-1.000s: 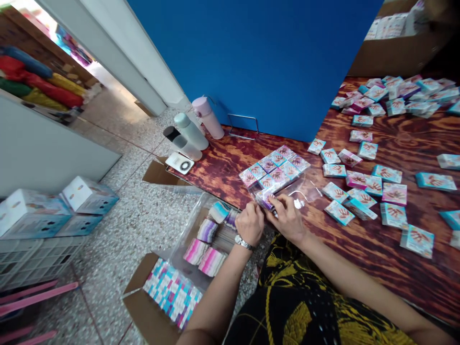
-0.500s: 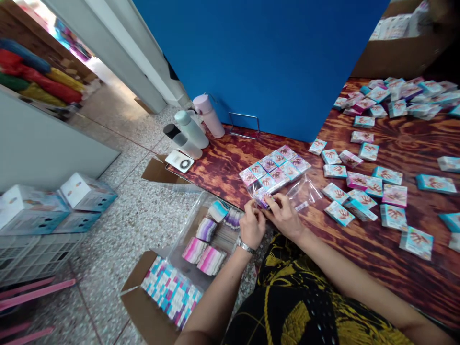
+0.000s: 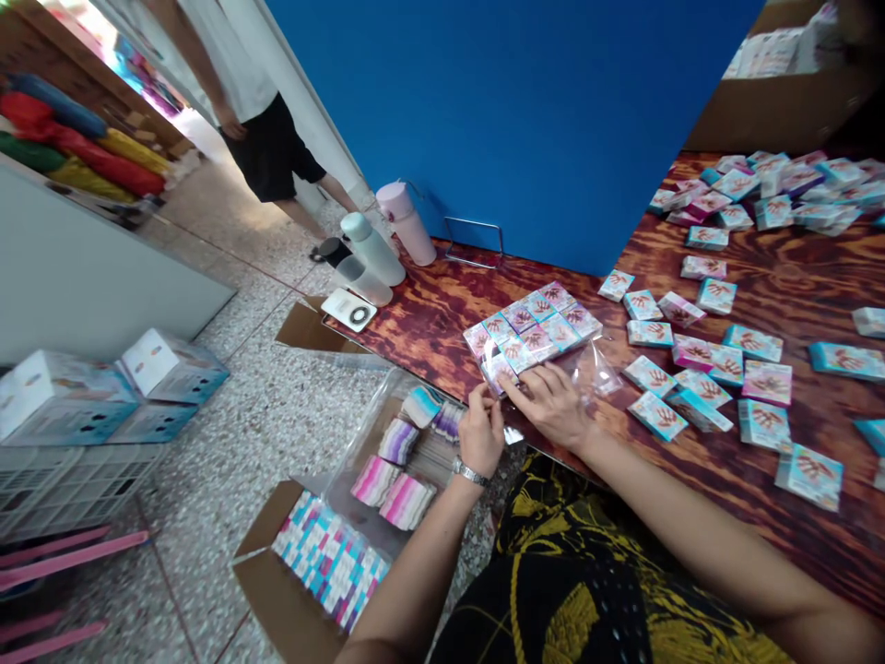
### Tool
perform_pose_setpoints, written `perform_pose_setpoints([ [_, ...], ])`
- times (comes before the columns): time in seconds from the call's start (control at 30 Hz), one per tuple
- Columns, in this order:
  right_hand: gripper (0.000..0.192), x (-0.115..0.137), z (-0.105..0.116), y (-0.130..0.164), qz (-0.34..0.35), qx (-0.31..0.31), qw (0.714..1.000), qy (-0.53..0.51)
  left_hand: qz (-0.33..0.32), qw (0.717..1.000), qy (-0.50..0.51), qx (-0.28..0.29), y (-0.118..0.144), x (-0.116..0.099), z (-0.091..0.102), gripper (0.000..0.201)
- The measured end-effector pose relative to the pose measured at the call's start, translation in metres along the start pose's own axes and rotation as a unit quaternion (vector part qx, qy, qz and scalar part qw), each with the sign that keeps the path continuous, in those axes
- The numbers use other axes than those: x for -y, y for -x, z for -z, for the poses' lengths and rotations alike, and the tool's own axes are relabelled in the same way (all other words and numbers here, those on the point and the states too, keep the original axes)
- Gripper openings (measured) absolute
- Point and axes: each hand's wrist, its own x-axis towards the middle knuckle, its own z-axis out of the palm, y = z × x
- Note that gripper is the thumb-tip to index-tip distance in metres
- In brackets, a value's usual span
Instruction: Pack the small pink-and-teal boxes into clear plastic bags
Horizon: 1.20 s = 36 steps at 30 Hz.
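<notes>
we see the left hand [image 3: 482,432], a watch on its wrist, pinching the near corner of a clear plastic bag [image 3: 584,369] at the table [image 3: 795,516] edge, fingers closed on the film. the right hand [image 3: 549,403] lies flat and spread on the same bag, just beside the left, pressing it down. the bag holds a block of small pink and teal boxes [image 3: 536,327] packed side by side in rows. loose boxes [image 3: 719,360] of the same kind lie scattered to the right. three bottles [image 3: 377,244] stand at the far left corner. on the floor, a cardboard carton [image 3: 311,572] holds striped packs.
</notes>
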Motion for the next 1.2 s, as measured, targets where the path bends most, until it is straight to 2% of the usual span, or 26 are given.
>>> perform_pose_setpoints([
  [0.2, 0.021, -0.007, -0.011, -0.011, 0.006, -0.1, 0.994, 0.03, -0.013, 1.0, 0.001, 0.01, 0.001, 0.0, -0.002, 0.035],
  [0.3, 0.018, -0.005, -0.02, -0.018, -0.009, -0.11, 0.993, 0.028, -0.014, 1.0, -0.012, 0.015, 0.001, 0.001, 0.0, 0.038],
  [0.4, 0.023, -0.004, -0.019, -0.012, -0.027, -0.078, 0.997, -0.002, 0.002, 1.0, -0.008, 0.019, -0.002, 0.003, 0.005, 0.038],
  [0.5, 0.032, -0.019, -0.007, -0.002, -0.017, -0.049, 0.998, -0.041, 0.005, 1.0, -0.002, 0.018, -0.005, 0.006, 0.01, 0.039],
  [0.63, 0.06, -0.069, 0.013, -0.009, -0.023, 0.031, 0.999, -0.013, -0.04, 0.998, -0.037, 0.021, -0.009, 0.009, 0.016, 0.044],
  [0.73, 0.077, -0.108, 0.016, -0.023, -0.025, 0.114, 0.993, 0.006, -0.05, 0.997, -0.063, 0.018, -0.014, 0.011, 0.019, 0.049],
  [0.83, 0.065, -0.12, 0.005, -0.029, 0.006, 0.134, 0.991, 0.001, -0.04, 0.997, -0.069, 0.014, -0.02, 0.016, 0.019, 0.051],
  [0.9, 0.054, -0.113, -0.004, -0.028, 0.004, 0.116, 0.993, 0.008, -0.04, 0.996, -0.072, 0.019, -0.024, 0.019, 0.019, 0.052],
  [0.97, 0.052, -0.103, -0.008, -0.025, -0.028, 0.099, 0.995, 0.014, -0.045, 0.995, -0.09, 0.018, -0.026, 0.018, 0.022, 0.052],
  [1.07, 0.063, -0.101, -0.002, -0.02, -0.059, 0.103, 0.993, -0.015, -0.084, 0.979, -0.179, -0.057, -0.023, 0.005, 0.03, 0.053],
  [1.13, 0.075, -0.111, 0.007, -0.016, -0.057, 0.119, 0.99, -0.047, -0.153, 0.958, -0.216, -0.11, -0.017, -0.013, 0.028, 0.055],
  [1.17, 0.081, -0.119, 0.011, -0.015, -0.053, 0.128, 0.988, -0.062, -0.201, 0.951, -0.214, -0.1, -0.013, -0.023, 0.022, 0.055],
  [1.2, 0.084, -0.126, 0.015, -0.014, -0.048, 0.137, 0.987, -0.074, -0.249, 0.945, -0.201, -0.064, -0.01, -0.034, 0.012, 0.054],
])
